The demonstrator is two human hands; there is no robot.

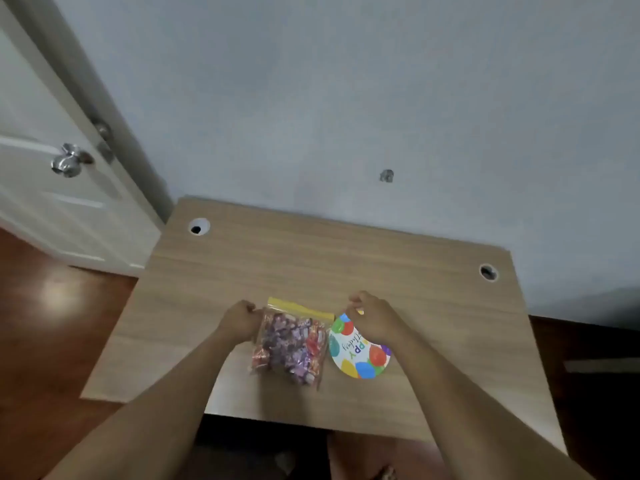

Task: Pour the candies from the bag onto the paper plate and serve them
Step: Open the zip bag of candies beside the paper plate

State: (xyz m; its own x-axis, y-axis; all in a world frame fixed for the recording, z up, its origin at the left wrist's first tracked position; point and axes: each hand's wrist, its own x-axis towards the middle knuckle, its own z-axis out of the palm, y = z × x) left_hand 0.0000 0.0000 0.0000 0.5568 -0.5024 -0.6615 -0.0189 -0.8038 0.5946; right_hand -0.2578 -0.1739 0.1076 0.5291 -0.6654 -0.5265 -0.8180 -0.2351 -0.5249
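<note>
Both hands are gripping the top corners of the candy bag [291,344] on the tabletop [398,271].

The left hand [239,320] is pinching the bag's left corner with fingers together; the right hand [372,318] is clamping the yellow zip strip [298,308], hovering over the paper plate [360,355] lying just beside the bag.

Clear plastic zip bag [289,344]: yellow seal strip along its far edge; wrapped candies [294,348] inside mostly purple, some red-orange and silver. Round paper plate [356,355] near bench's front edge: white ground, red, blue, green, yellow, purple balloon spots, multicoloured lettering. Light wood-grain bench [346,258]; pale blue-grey wall [346,98]; reddish-brown floor [41,323].
</note>
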